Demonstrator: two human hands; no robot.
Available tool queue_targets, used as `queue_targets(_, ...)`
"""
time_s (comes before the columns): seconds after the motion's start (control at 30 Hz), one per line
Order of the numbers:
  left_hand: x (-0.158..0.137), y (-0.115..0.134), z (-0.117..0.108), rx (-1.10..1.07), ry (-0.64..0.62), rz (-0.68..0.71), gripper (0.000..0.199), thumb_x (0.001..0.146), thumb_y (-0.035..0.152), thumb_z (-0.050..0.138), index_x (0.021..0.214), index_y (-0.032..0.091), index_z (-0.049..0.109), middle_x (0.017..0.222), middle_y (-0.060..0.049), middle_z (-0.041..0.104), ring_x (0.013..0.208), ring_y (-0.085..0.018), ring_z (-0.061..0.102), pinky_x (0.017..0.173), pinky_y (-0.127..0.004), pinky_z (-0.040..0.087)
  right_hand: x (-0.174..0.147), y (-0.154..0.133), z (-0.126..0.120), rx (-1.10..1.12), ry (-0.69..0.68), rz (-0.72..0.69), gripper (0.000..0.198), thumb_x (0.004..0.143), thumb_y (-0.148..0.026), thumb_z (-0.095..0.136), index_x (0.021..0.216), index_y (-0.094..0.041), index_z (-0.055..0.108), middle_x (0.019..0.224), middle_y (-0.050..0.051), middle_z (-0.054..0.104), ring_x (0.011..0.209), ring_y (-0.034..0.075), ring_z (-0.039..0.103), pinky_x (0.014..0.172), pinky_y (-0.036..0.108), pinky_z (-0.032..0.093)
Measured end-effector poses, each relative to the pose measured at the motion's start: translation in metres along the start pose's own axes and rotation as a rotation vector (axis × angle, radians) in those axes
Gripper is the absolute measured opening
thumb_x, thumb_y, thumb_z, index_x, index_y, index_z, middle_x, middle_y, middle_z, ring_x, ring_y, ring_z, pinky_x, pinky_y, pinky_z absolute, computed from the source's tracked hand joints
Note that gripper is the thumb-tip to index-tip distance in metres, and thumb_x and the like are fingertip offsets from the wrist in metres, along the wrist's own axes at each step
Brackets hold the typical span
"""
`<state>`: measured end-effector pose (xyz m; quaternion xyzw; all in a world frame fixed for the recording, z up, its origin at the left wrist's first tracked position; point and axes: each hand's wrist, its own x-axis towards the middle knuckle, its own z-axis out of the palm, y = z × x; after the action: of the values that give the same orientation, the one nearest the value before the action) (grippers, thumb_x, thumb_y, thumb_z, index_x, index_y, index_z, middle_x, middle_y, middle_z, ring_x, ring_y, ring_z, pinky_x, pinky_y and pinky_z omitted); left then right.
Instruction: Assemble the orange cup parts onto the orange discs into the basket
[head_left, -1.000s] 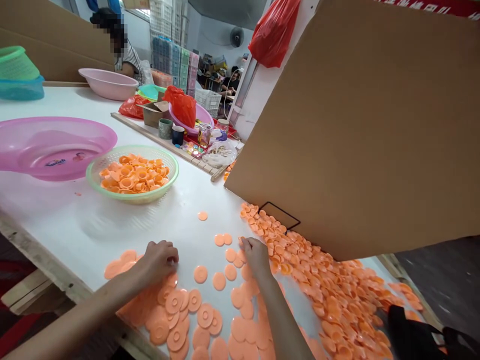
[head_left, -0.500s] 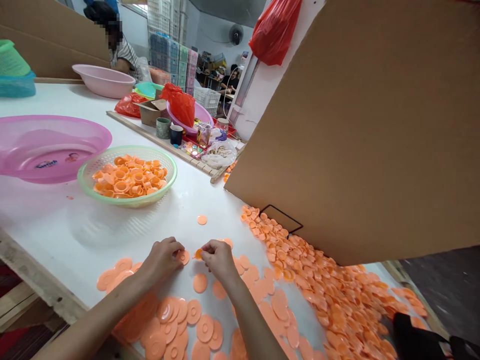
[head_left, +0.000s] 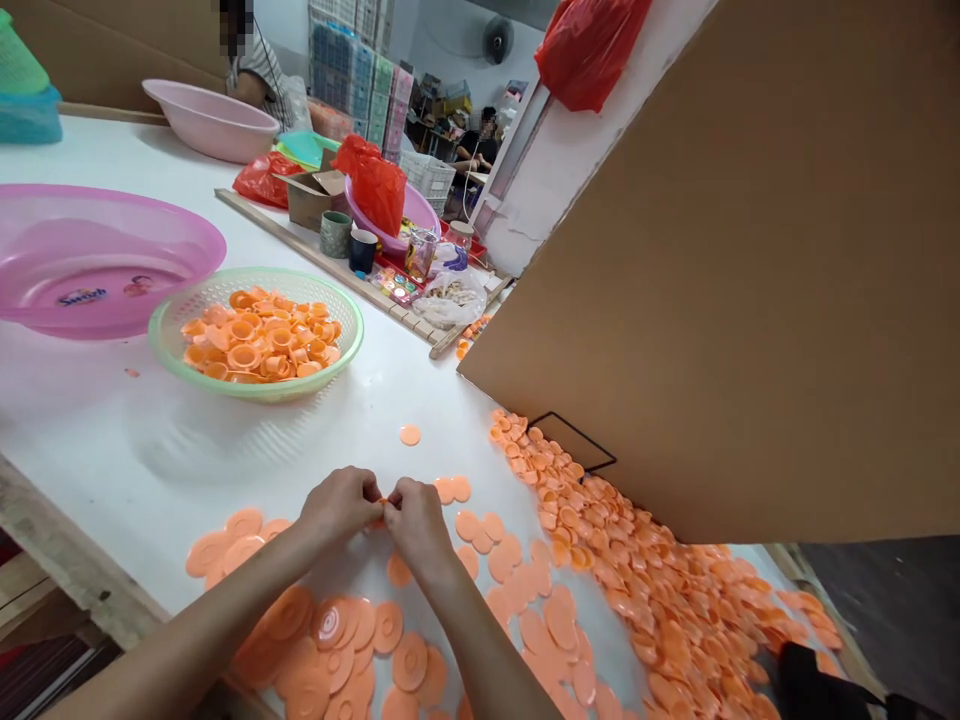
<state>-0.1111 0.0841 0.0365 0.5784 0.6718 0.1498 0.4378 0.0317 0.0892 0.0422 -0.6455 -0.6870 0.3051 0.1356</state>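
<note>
- Left hand (head_left: 341, 508) and right hand (head_left: 414, 518) meet above the white tabletop (head_left: 300, 445), fingertips nearly touching; each is closed in a pinch, fingers curled in, on a small orange plastic piece (head_left: 382, 502) between them; the fingers hide most of it, so whether it is one part or two cannot be told
- Ringed orange discs (head_left: 409, 661) lie flat and overlapping between the forearms, near the table's front edge; more discs lie to the left of the left forearm
- Plain-faced orange discs (head_left: 536, 635) spread to the right of the right forearm; one lone disc (head_left: 410, 435) lies beyond the hands
- A long heap of flanged orange parts (head_left: 637, 570) runs along the foot of a cardboard sheet (head_left: 720, 300); a black wire frame (head_left: 584, 436) stands there
- A pale-green mesh basket (head_left: 255, 391), beyond the left hand, holds flanged orange cups (head_left: 262, 335); a pink plastic basin (head_left: 150, 235) sits just beside it
</note>
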Motion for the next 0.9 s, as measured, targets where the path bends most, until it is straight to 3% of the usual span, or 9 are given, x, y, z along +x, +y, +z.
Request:
queue_targets(0.13, 0.001, 0.001, 0.003, 0.103, 0.038, -0.005, 0.011, 0.068, 0.025, 0.056, 0.060, 0.021, 0.063, 0.065, 0.000, 0.067, 0.066, -0.017, 0.060, 0.056, -0.025, 0.032, 0.001, 0.002, 0.014, -0.042, 0.022, -0.021, 0.012, 0.069, -0.010, 0.058, 0.063, -0.019, 0.063, 0.065, 0.005, 0.066, 0.062, 0.016, 0.057, 0.054, 0.025, 0.035)
queue_targets(0.27, -0.004, 0.002, 0.012, 0.174, 0.077, 0.006, 0.016, 0.072, 0.028, 0.052, 0.061, 0.021, 0.061, 0.065, -0.001, 0.066, 0.065, -0.017, 0.059, 0.055, -0.025, 0.030, -0.002, 0.010, 0.020, 0.189, 0.006, 0.061, 0.011, 0.074, -0.015, 0.056, 0.069, -0.018, 0.065, 0.061, 0.002, 0.065, 0.054, 0.014, 0.057, 0.051, 0.023, 0.039)
queue_targets(0.4, -0.014, 0.008, 0.002, 0.107, 0.175, 0.065, 0.015, 0.071, 0.020, 0.052, 0.065, 0.020, 0.066, 0.067, -0.001, 0.068, 0.067, -0.016, 0.061, 0.058, -0.024, 0.035, 0.007, 0.031, -0.034, 0.241, -0.004, 0.114, 0.012, 0.075, -0.022, 0.057, 0.067, -0.019, 0.065, 0.061, 0.002, 0.065, 0.057, 0.017, 0.060, 0.054, 0.025, 0.044)
queue_targets(0.5, -0.013, 0.008, -0.045, -0.068, 0.460, 0.192, 0.016, 0.075, 0.024, 0.053, 0.070, 0.020, 0.067, 0.068, 0.002, 0.068, 0.067, -0.014, 0.061, 0.063, -0.022, 0.042, 0.027, 0.068, -0.094, 0.082, 0.462, 0.203, 0.014, 0.081, -0.026, 0.052, 0.083, -0.021, 0.065, 0.090, 0.011, 0.069, 0.084, 0.024, 0.063, 0.071, 0.033, 0.046)
queue_targets(0.6, -0.004, 0.004, -0.118, -0.048, 0.893, 0.195, 0.019, 0.079, 0.029, 0.052, 0.081, 0.020, 0.068, 0.078, 0.001, 0.071, 0.074, -0.014, 0.063, 0.071, -0.022, 0.046, 0.046, 0.110, -0.130, -0.060, 0.562, 0.320, 0.021, 0.079, -0.032, 0.055, 0.092, -0.017, 0.062, 0.105, 0.020, 0.062, 0.090, 0.031, 0.061, 0.069, 0.038, 0.043)
queue_targets(0.67, 0.004, -0.002, -0.158, 0.011, 0.986, 0.135, 0.019, 0.077, 0.027, 0.053, 0.083, 0.019, 0.069, 0.081, -0.001, 0.072, 0.078, -0.016, 0.064, 0.074, -0.024, 0.047, 0.051, 0.130, -0.136, -0.192, 0.533, 0.337, 0.020, 0.077, -0.035, 0.057, 0.085, -0.018, 0.062, 0.098, 0.017, 0.062, 0.082, 0.029, 0.062, 0.066, 0.036, 0.042)
queue_targets(0.77, 0.009, -0.013, -0.175, 0.057, 0.940, 0.111, 0.018, 0.073, 0.024, 0.057, 0.083, 0.019, 0.071, 0.090, -0.005, 0.072, 0.089, -0.021, 0.064, 0.082, -0.028, 0.047, 0.046, 0.143, -0.128, -0.257, 0.522, 0.242, 0.014, 0.073, -0.033, 0.058, 0.071, -0.019, 0.060, 0.088, 0.011, 0.062, 0.076, 0.024, 0.061, 0.066, 0.033, 0.043)
queue_targets(0.83, 0.001, -0.022, -0.155, 0.110, 0.865, 0.202, 0.019, 0.076, 0.026, 0.057, 0.086, 0.020, 0.071, 0.097, -0.006, 0.070, 0.096, -0.022, 0.061, 0.088, -0.029, 0.045, 0.039, 0.144, -0.117, -0.223, 0.533, 0.158, 0.010, 0.069, -0.029, 0.059, 0.065, -0.019, 0.059, 0.082, 0.008, 0.061, 0.073, 0.021, 0.059, 0.070, 0.031, 0.044)
queue_targets(0.9, -0.015, -0.032, -0.121, 0.188, 0.601, 0.346, 0.018, 0.078, 0.026, 0.056, 0.088, 0.022, 0.070, 0.097, -0.005, 0.069, 0.096, -0.021, 0.060, 0.087, -0.029, 0.044, 0.029, 0.138, -0.104, -0.160, 0.521, 0.083, 0.009, 0.067, -0.026, 0.058, 0.062, -0.019, 0.059, 0.077, 0.005, 0.059, 0.070, 0.019, 0.058, 0.072, 0.030, 0.044)
